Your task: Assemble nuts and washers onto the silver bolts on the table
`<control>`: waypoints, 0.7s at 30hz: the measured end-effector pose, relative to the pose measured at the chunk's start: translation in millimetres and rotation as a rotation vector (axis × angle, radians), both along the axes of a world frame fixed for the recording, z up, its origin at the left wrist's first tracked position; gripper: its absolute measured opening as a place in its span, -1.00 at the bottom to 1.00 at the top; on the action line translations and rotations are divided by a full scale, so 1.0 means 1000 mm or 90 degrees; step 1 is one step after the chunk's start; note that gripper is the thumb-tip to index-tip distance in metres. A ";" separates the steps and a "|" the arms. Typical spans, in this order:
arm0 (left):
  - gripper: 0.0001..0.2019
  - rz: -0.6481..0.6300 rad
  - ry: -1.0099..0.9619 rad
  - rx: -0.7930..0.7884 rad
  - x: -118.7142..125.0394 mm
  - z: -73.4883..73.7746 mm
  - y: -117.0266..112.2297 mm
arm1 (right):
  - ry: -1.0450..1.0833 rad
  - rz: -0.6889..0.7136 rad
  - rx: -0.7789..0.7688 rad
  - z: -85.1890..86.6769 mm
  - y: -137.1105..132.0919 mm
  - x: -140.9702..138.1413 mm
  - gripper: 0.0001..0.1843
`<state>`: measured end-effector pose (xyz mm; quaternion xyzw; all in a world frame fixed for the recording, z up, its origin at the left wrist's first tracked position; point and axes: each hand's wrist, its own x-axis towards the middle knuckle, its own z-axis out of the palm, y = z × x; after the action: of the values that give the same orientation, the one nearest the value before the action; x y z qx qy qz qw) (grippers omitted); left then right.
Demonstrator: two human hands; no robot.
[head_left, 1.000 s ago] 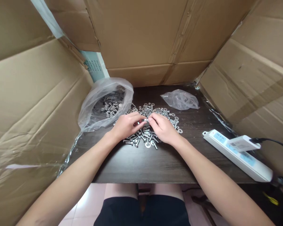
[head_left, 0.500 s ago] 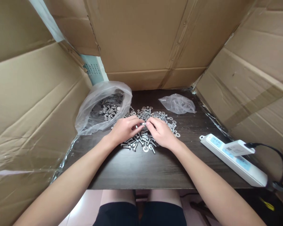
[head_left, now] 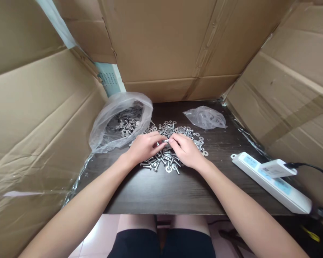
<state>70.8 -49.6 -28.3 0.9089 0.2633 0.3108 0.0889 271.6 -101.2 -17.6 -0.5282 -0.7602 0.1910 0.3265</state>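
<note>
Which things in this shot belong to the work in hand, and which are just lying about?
Seemingly part of the work:
small metal part, pinched between left hand and right hand
bolts and washers around them
probably the open plastic bag holding fasteners
possibly the smaller bag

Apparently just lying about:
power strip with white adapter
yellow object, lower right, too blurred to name

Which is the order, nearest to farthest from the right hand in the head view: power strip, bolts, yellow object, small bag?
1. Bolts: beside the right hand.
2. Small bag: beyond it, rightward.
3. Power strip: farther right.
4. Yellow object: lower right corner.
</note>
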 end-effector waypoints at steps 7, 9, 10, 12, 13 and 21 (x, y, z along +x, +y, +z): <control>-0.80 -0.008 -0.007 0.010 0.000 0.002 0.000 | 0.032 -0.007 0.005 0.001 -0.002 0.001 -0.85; -0.79 -0.008 -0.003 0.013 0.000 0.003 0.000 | 0.037 0.000 0.014 0.001 -0.003 0.001 -0.88; -0.78 -0.006 0.001 0.014 0.000 0.003 0.000 | 0.038 0.002 0.015 0.001 -0.003 0.001 -0.87; -0.77 -0.002 0.015 0.019 0.000 0.003 -0.001 | 0.037 0.004 0.010 0.001 -0.003 0.000 -0.83; -0.77 0.000 0.023 0.022 0.000 0.003 -0.001 | 0.034 0.006 0.007 0.001 -0.003 0.000 -0.81; -0.73 0.000 0.034 0.020 0.000 0.005 -0.002 | 0.010 0.004 0.009 0.001 0.000 0.001 -0.69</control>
<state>70.6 -51.2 -23.2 0.9182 0.2602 0.2909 0.0675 272.3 -101.6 -16.4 -0.5219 -0.7605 0.1911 0.3358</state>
